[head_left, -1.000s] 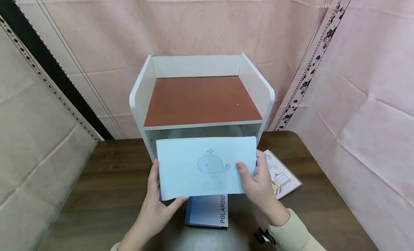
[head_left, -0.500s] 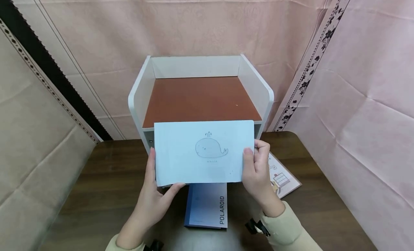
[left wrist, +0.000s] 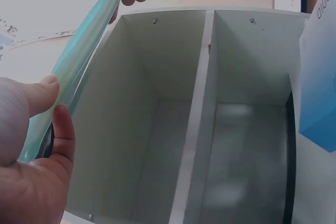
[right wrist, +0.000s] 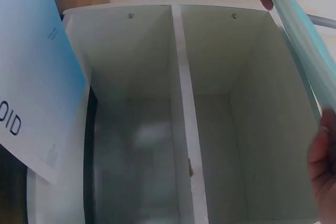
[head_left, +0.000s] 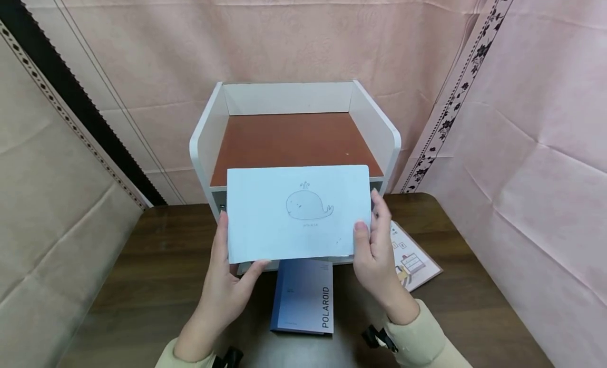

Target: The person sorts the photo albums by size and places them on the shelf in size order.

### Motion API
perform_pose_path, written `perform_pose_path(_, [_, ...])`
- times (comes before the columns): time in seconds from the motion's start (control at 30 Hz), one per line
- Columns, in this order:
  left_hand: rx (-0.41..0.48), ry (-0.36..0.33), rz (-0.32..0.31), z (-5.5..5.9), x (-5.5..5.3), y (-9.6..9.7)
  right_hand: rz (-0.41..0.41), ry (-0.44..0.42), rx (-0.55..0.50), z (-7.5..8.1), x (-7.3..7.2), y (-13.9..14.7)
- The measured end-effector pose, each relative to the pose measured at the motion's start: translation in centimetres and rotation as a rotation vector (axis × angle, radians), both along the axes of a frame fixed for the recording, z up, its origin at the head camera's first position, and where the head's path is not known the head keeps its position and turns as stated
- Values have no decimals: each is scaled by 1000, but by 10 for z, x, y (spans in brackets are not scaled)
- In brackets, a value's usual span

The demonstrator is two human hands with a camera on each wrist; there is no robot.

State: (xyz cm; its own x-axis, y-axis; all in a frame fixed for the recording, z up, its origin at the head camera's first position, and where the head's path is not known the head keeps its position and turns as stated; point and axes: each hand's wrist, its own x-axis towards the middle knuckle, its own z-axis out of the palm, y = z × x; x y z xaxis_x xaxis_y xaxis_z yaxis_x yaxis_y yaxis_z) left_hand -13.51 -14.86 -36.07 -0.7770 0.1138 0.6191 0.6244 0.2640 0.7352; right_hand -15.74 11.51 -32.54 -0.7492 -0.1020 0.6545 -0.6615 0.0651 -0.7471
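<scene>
A light blue notebook [head_left: 265, 215] with a line drawing of a whale is held up in front of the shelf unit, both hands on it. My left hand [head_left: 225, 278] pinches its lower left corner between thumb and fingers. At the right edge, my right hand [head_left: 379, 257] has its thumb on the cover and its fingers behind. Seen edge-on in the left wrist view, the notebook [left wrist: 79, 56] is thin and pale green-blue. The white shelf unit [head_left: 389, 141] has a brown top board, and its lower front is mostly hidden behind the notebook.
A blue-and-white item marked POLAROID [head_left: 303, 299] lies on the dark wooden table [head_left: 142, 294] before the shelf. An illustrated board [head_left: 414, 260] lies at right. The wrist views show two bare compartments split by a white divider [left wrist: 195, 108]. Pink curtains [head_left: 294, 36] surround the table.
Both hands have raised the notebook, so it now overlaps the front of the shelf's brown board. More of the POLAROID item shows below it. The right thumb has shifted toward the notebook's edge.
</scene>
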Motion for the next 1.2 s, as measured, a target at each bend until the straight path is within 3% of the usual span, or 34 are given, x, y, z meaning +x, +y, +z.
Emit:
perform_pose_path(0.2, [-26,54,45,10,-3,5,19,-24,-56,-12,-13,10])
perform_pose_path(0.33, [63,68,45,15,-4,8,72,-30,-54,-11,-16,16])
perform_pose_path(0.47, [142,55,69,20,-6,9,97,-13,36,-10,-15,21])
perform_pose_path(0.6, [115,50,120,27,-8,8,104,-9,119,-9,-15,25])
perform_pose_path(0.8, [48,50,167,38,-16,6,131,40,107,-7,-26,27])
perform_pose_path(0.97, [-33,31,153,48,-28,4,38,21,32,2,-33,23])
perform_pose_path(1.2, [31,-22,-1,56,-45,-1,-149,-73,-71,20,-34,14])
